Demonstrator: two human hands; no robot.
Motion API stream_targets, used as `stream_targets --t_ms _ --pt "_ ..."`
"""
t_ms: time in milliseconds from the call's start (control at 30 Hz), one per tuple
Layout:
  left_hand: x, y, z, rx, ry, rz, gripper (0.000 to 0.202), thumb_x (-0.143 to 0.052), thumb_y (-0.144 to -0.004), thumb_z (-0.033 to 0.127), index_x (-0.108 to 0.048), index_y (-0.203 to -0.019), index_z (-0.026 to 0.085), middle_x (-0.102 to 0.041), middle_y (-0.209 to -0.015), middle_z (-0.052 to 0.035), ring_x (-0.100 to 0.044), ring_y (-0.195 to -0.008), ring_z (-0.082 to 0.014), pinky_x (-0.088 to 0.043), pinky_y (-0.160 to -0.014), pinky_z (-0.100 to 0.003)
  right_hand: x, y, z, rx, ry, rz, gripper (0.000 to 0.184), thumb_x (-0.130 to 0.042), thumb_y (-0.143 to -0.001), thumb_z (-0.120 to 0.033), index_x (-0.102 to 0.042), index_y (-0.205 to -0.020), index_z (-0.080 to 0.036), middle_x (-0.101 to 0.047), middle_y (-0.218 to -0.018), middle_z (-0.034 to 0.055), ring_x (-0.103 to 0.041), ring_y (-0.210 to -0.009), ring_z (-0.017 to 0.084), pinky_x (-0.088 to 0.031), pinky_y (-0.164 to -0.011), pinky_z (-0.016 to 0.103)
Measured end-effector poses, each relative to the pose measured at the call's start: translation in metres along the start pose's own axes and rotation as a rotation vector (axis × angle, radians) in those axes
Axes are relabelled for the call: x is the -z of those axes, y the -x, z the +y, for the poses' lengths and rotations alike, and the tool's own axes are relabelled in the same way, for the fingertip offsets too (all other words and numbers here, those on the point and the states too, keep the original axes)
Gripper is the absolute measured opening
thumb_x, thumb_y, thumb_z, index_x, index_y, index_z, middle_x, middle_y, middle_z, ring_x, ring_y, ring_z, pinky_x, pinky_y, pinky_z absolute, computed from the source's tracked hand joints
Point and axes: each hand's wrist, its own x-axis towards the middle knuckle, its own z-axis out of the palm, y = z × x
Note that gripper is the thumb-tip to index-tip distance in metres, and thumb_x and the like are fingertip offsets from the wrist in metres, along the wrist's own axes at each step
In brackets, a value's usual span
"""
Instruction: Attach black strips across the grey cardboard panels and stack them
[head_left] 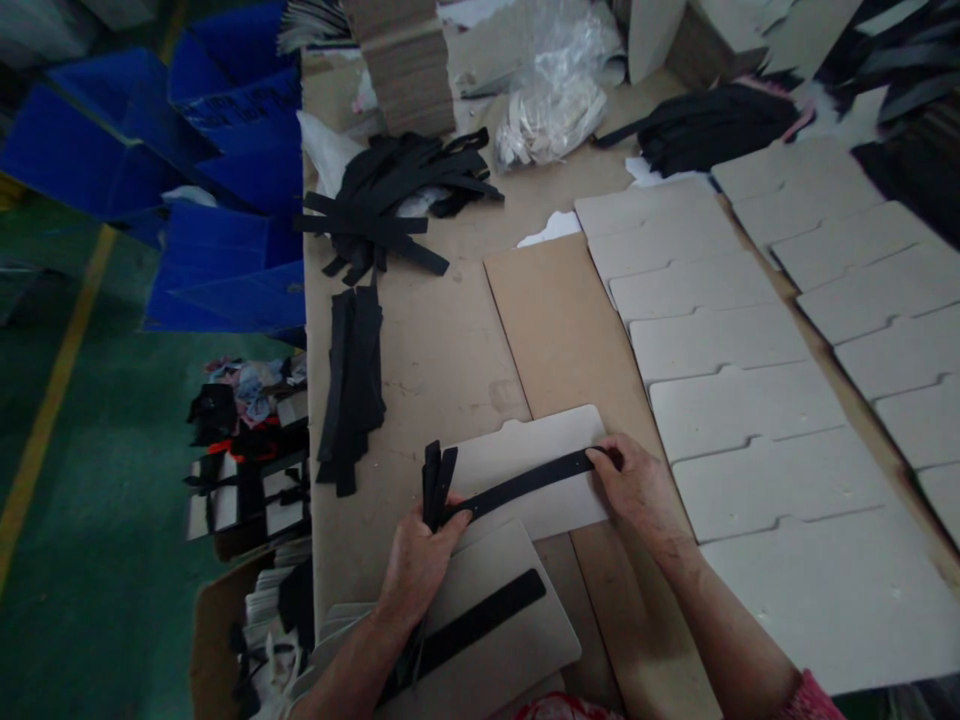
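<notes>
A black strip (529, 485) is stretched between my two hands, over a pale grey cardboard panel (517, 437). My left hand (421, 555) is closed on the strip's left end and also grips a small bundle of black strips (435, 480) that stick up from it. The strip's right end is pinched in my right hand (628, 482), above the panel's right side. Just below, nearer to me, another pale panel (517, 640) carries a black strip (484, 618) across it. My left forearm partly covers the stack under that panel.
Rows of overlapping pale panels (742, 400) cover the table's right side. Black strips lie in a neat pile (351, 385) and a loose heap (405, 180) at the left. A plastic bag (551, 110) sits at the back. Blue bins (217, 260) stand beyond the left edge.
</notes>
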Motion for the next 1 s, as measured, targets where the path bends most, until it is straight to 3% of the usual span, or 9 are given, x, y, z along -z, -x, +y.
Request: stream_targets --t_ms 167,333,500,667,833,1000 --pt "0.003 0.013 0.008 0.026 -0.013 0.014 0.019 -0.065 -0.072 0.033 -0.070 -0.085 0.020 -0.072 -0.079 0.0002 -0.065 -0.079 -0.0210 -0.048 -0.076 -0.030 -0.005 0.001 0.004 0.070 0.057 0.101 0.025 -0.058 -0.084 -0.044 -0.061 -0.091 -0.020 -0.064 -0.088 0.0072 -0.060 -0.076 0.022 -0.047 -0.069 0.034" --pt "0.005 0.029 0.016 -0.075 0.034 0.000 0.013 -0.065 -0.072 0.029 -0.069 -0.081 0.020 -0.073 -0.083 0.0003 -0.066 -0.084 -0.0197 -0.048 -0.078 -0.027 -0.009 0.000 0.012 0.088 0.081 0.160 0.036 -0.058 -0.082 -0.052 -0.060 -0.095 -0.019 -0.061 -0.093 0.0097 -0.058 -0.075 0.022 -0.049 -0.071 0.037" --pt "0.001 0.012 0.011 0.044 -0.014 0.085 0.013 -0.067 -0.072 0.023 -0.070 -0.084 0.019 -0.073 -0.080 -0.0005 -0.067 -0.078 -0.0193 -0.049 -0.075 -0.027 -0.011 -0.001 0.017 0.086 0.110 0.131 0.035 -0.056 -0.082 -0.053 -0.062 -0.092 -0.020 -0.062 -0.094 0.0086 -0.058 -0.074 0.022 -0.048 -0.069 0.036" --pt "-0.005 -0.008 0.000 0.062 -0.028 0.118 0.012 -0.068 -0.072 0.021 -0.069 -0.084 0.018 -0.071 -0.077 -0.0006 -0.067 -0.076 -0.0183 -0.049 -0.074 -0.027 -0.013 -0.003 0.024 0.107 0.125 0.129 0.038 -0.056 -0.081 -0.055 -0.063 -0.091 -0.019 -0.063 -0.094 0.0092 -0.058 -0.073 0.023 -0.048 -0.068 0.037" --pt "-0.008 -0.012 -0.002 0.087 -0.073 0.146 0.014 -0.069 -0.072 0.024 -0.067 -0.084 0.018 -0.066 -0.069 0.0013 -0.061 -0.063 -0.0154 -0.047 -0.063 -0.025 -0.013 -0.002 0.023 0.114 0.130 0.130 0.034 -0.058 -0.081 -0.052 -0.063 -0.093 -0.020 -0.063 -0.095 0.0081 -0.060 -0.077 0.023 -0.048 -0.071 0.036" --pt "-0.008 -0.014 -0.003 0.071 -0.106 0.151 0.014 -0.069 -0.072 0.025 -0.066 -0.084 0.018 -0.063 -0.067 0.0018 -0.059 -0.063 -0.0142 -0.045 -0.063 -0.024 -0.011 0.000 0.018 0.076 0.134 0.121 0.033 -0.057 -0.081 -0.051 -0.063 -0.093 -0.021 -0.063 -0.095 0.0072 -0.060 -0.075 0.022 -0.048 -0.070 0.035"
